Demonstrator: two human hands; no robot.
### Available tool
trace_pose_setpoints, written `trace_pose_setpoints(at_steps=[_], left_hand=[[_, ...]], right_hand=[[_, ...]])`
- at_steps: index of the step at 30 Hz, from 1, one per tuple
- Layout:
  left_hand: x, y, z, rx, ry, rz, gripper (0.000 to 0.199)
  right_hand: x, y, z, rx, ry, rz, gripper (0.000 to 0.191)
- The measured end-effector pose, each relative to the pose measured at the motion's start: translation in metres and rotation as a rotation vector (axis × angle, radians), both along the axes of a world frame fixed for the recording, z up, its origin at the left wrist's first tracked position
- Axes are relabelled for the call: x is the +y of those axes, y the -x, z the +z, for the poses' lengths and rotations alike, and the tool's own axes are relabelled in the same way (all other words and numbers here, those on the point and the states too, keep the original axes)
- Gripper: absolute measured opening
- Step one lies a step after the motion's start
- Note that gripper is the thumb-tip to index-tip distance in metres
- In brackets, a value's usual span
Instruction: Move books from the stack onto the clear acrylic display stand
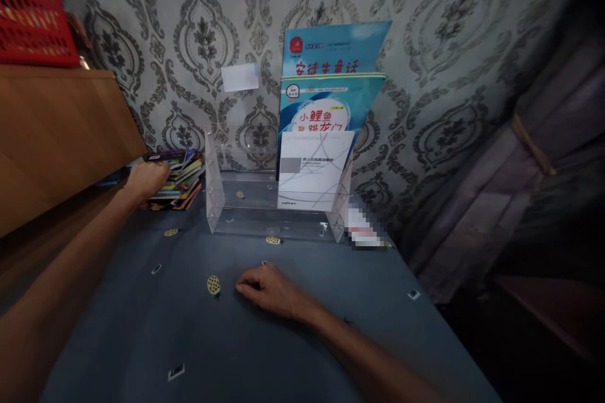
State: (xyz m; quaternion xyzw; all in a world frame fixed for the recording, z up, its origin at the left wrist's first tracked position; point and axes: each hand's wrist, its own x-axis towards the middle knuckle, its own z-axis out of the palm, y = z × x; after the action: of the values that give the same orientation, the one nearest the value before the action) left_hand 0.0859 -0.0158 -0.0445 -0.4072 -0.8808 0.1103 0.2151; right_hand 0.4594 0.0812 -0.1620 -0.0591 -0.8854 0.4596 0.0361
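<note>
My left hand (147,180) reaches to the far left of the table, against a stack of books and booklets (182,179). Its fingers are curled at the stack's top left; what lies in them, if anything, is hidden. My right hand (271,289) rests on the tablecloth with its fingers curled in and nothing in them. Beyond it stands a clear acrylic rack (215,195) with stepped tiers. On the rack's right side, two blue children's books (338,50) (331,97) lean upright behind a white booklet (314,170).
A wooden cabinet (61,138) borders the left side, with a red plastic basket (33,19) on top. A blurred white item (363,227) lies right of the rack. Patterned wallpaper (203,31) backs the table; a curtain (496,182) hangs at right.
</note>
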Motion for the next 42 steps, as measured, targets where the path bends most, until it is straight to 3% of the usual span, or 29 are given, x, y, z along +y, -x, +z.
trace_pose_setpoints(at_steps=[5,12,21,33,42], left_hand=[[-0.007,-0.006,-0.017,0.012,-0.056,-0.065,0.047],[-0.016,-0.006,-0.031,-0.012,-0.042,-0.061,0.062],[-0.016,-0.044,-0.061,0.136,-0.094,-0.007,0.054],[-0.028,-0.083,-0.098,0.114,-0.05,0.064,0.048],[-0.05,-0.117,-0.102,0.053,0.05,0.084,0.048]], right_hand=[[0.0,-0.001,0.0,0.024,0.0,-0.002,0.019],[-0.001,-0.002,0.002,-0.004,0.024,-0.006,0.021],[-0.001,0.003,-0.005,0.012,-0.024,-0.021,0.021],[-0.001,0.002,-0.005,0.04,-0.046,-0.02,0.022],[0.0,0.005,-0.013,0.043,-0.033,-0.01,0.024]])
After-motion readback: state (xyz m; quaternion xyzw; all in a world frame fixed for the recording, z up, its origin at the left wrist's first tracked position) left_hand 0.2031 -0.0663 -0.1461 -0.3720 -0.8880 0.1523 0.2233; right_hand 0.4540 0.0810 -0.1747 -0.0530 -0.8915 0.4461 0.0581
